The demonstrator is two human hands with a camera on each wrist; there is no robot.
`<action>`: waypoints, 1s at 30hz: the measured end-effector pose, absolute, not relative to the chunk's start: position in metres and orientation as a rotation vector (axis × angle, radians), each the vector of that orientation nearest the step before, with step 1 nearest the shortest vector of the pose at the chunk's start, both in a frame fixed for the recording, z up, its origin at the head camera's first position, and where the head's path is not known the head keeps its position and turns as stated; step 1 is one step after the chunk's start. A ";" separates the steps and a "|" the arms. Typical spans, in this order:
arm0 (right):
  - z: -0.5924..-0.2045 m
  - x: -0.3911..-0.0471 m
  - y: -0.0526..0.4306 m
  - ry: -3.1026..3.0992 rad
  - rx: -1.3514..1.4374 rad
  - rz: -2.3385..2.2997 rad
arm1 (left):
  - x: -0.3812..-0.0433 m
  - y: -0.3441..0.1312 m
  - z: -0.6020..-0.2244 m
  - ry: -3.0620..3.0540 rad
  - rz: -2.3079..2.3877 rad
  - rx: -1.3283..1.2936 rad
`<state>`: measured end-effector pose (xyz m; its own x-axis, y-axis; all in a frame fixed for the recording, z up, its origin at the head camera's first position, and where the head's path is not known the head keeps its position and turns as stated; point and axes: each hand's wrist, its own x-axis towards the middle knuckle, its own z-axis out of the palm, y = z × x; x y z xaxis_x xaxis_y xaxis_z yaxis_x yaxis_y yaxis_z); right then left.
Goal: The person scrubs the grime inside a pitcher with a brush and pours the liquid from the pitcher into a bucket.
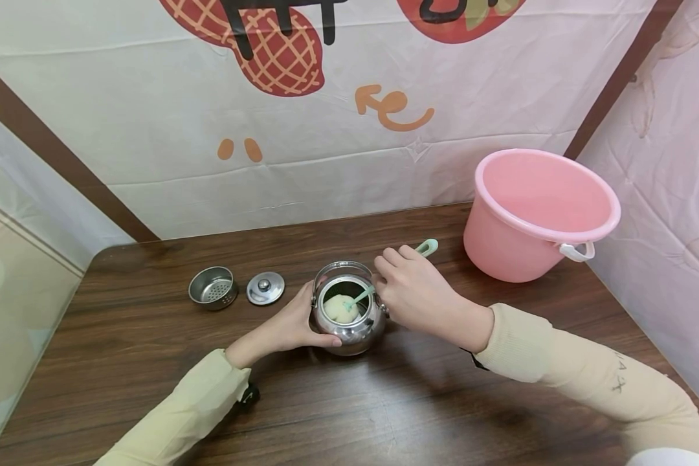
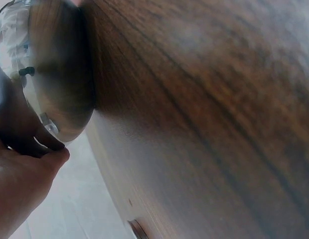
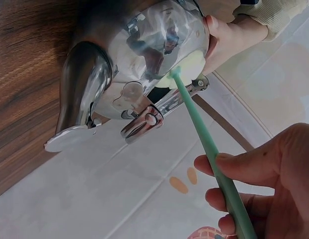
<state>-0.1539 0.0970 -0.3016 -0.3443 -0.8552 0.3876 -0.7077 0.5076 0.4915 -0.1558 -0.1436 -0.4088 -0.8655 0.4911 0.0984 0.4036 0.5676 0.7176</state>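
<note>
A shiny metal teapot stands lidless on the table, its bail handle raised. My left hand grips it from the left, with the thumb across the front of the body. In the left wrist view part of the teapot shows beside the thumb. Between thumb and fingers, my right hand holds the green handle of a sponge brush. The brush's pale sponge head sits in the teapot's mouth. The right wrist view shows the teapot's spout and the sponge partly inside the opening.
Left of the teapot lie its knobbed metal lid and a metal strainer cup with holes in its base. A pink bucket with a white handle stands at the back right, by the cloth wall. The table is dark wood.
</note>
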 end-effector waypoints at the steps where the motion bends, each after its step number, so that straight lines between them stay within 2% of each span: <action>1: -0.301 -0.153 0.098 -2.144 1.273 -0.312 | -0.156 -0.144 -0.409 2.681 1.183 0.767; 30: -0.296 -0.158 0.111 -2.190 1.241 -0.276 | -0.155 -0.143 -0.407 2.703 1.146 0.782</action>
